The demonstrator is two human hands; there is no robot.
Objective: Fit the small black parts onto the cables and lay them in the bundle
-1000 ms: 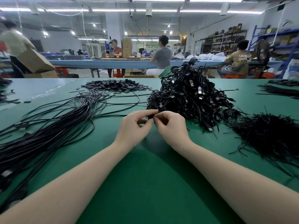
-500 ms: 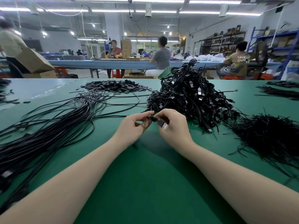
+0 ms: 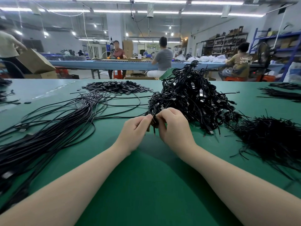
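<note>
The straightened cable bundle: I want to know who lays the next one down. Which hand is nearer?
Left. The left hand is nearer the straightened cable bundle; the right hand is beyond it.

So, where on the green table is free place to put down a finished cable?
Bare mat lies in front of both hands, between the forearms. A smaller bare strip lies between the straight cable bundle and the left hand. Crowded: the tangled cable heap behind the right hand, and the loose black strands on the right.

Cable (image 3: pixel 154 126) mostly hidden between hands (image 3: pixel 156 128); fitted part indiscernible.
</note>
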